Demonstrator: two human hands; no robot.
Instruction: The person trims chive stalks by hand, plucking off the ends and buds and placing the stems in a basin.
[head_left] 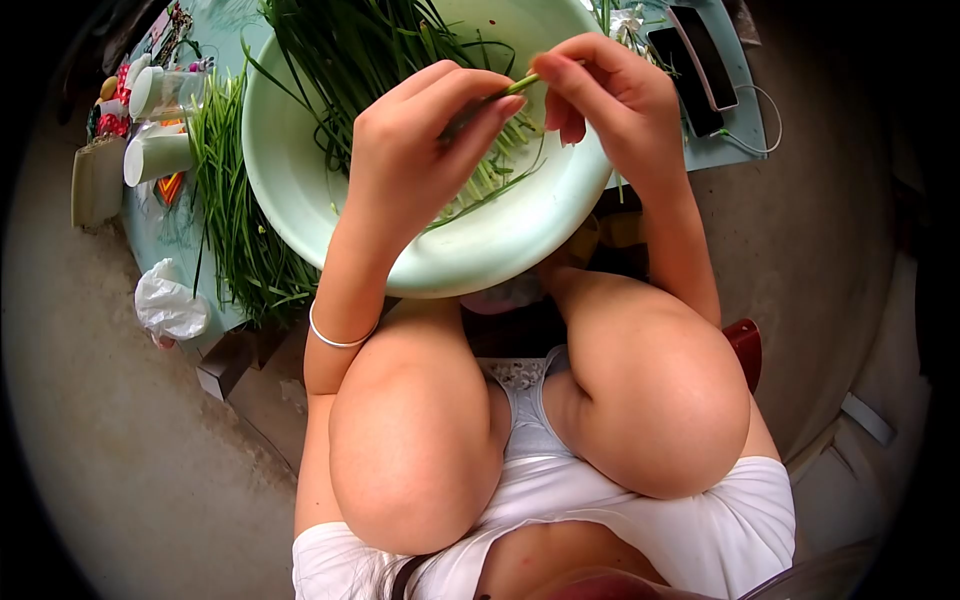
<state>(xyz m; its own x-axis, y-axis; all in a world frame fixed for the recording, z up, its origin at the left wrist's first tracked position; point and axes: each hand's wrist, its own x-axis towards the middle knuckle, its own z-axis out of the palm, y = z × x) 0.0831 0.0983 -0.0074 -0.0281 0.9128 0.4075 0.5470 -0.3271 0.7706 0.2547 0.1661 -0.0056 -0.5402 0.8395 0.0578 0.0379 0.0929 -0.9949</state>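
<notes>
Over a pale green basin (pixel 480 270), my left hand (pixel 425 140) pinches a few green chive stalks (pixel 520 85) between thumb and forefinger. My right hand (pixel 620 110) closes its thumb and fingertips on the other end of the same stalks, slightly blurred. Both hands are close together, above the basin's right half. A large bunch of long chives (pixel 340 70) lies inside the basin, mostly at the upper left, partly hidden by my left hand. Loose stalks and pale bits lie on the basin's bottom beneath my hands.
More chives (pixel 240 210) are piled on the light blue table (pixel 735 150), left of the basin. Two white cups (pixel 160 155) lie beyond them, near a crumpled plastic bag (pixel 172 302). A phone (pixel 685 85) and a white device (pixel 705 55) with a cable sit at the right.
</notes>
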